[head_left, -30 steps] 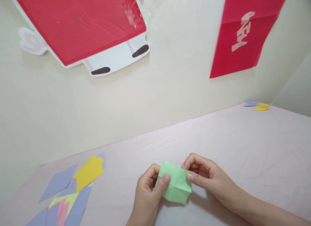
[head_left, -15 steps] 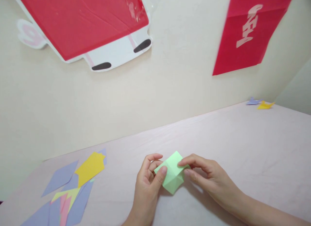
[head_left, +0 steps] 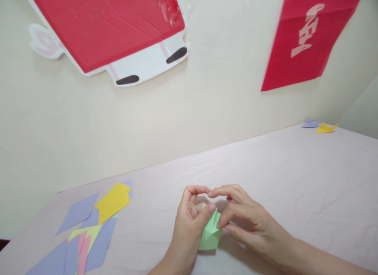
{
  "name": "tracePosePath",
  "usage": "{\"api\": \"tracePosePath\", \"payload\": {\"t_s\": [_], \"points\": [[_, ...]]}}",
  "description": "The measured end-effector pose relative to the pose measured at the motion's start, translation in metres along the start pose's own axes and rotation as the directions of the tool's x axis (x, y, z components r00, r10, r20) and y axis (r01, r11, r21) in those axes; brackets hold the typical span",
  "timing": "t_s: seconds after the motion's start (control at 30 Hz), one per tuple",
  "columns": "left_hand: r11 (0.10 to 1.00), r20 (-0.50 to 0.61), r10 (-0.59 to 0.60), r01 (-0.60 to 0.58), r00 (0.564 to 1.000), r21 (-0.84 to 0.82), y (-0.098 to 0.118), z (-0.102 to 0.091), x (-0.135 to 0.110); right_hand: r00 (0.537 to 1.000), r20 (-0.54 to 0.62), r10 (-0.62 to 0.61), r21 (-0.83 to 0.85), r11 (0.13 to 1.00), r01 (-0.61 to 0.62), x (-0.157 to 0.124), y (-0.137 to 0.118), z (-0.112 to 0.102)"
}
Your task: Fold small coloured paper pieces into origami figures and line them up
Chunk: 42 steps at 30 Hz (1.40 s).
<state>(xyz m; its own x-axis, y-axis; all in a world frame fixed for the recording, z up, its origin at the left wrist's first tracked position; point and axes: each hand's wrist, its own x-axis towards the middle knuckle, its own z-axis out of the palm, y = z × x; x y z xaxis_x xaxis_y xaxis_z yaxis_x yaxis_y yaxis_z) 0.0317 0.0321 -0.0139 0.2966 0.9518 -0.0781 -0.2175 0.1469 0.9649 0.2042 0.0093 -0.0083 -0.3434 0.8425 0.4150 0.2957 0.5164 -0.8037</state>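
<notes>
A creased piece of light green folding paper [head_left: 210, 236] is held between both hands, low in the middle of the head view. My left hand [head_left: 193, 218] grips its left side, the thumb pressed on the upper face and the fingers curled behind. On the right edge, the thumb and a finger of my right hand [head_left: 246, 216] pinch the sheet. That hand's index finger reaches over to the left fingertips above the paper. Parts of the paper's upper edge are hidden by the left thumb.
Several blue paper sheets [head_left: 78, 212], a yellow sheet [head_left: 113, 202] and a pink strip [head_left: 84, 247] lie on the cloth-covered table [head_left: 165, 188] at left. A blue folded bird [head_left: 310, 124] and a yellow one [head_left: 326, 128] stand far right. Red decorations hang on the wall.
The green paper has been turned and folded narrower, showing less of its face. Both hands have come closer together, the right index finger now near the left fingertips. The view has shifted slightly.
</notes>
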Motion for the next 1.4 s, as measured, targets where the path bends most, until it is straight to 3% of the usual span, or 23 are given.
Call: {"api": "tracePosePath", "payload": {"t_s": [0.13,0.27,0.37,0.47,0.6,0.8,1.4], "points": [[0.956,0.009,0.156,-0.153,0.988,0.251,-0.0008,0.0002,-0.0030,0.999,-0.034,-0.033,0.044,0.998,0.035,0.0003,-0.0002,0.0004],[0.780,0.076,0.342,-0.328,0.936,0.533,0.0047,-0.0024,-0.0081,0.990,-0.142,0.027,0.003,1.000,-0.027,0.0015,-0.0011,-0.0027],[0.687,0.144,0.399,-0.400,0.905,0.607,0.0054,-0.0029,-0.0092,0.984,-0.168,0.063,-0.019,0.998,-0.068,0.0021,-0.0016,-0.0048],[0.654,0.162,0.427,-0.427,0.890,0.624,0.0029,-0.0028,-0.0089,0.985,-0.163,0.058,-0.025,0.998,-0.063,0.0021,-0.0016,-0.0048],[0.653,0.158,0.442,-0.438,0.883,0.617,0.0014,-0.0033,-0.0092,0.985,-0.160,0.058,0.010,0.998,-0.057,0.0010,-0.0008,-0.0028],[0.716,0.120,0.409,-0.400,0.904,0.572,0.0031,-0.0024,-0.0094,0.974,-0.166,0.157,0.064,0.987,-0.148,0.0005,-0.0009,-0.0011],[0.721,0.118,0.426,-0.415,0.897,0.555,0.0015,-0.0034,-0.0081,0.979,-0.126,0.160,0.051,0.987,-0.154,0.0005,0.0025,-0.0033]]}}
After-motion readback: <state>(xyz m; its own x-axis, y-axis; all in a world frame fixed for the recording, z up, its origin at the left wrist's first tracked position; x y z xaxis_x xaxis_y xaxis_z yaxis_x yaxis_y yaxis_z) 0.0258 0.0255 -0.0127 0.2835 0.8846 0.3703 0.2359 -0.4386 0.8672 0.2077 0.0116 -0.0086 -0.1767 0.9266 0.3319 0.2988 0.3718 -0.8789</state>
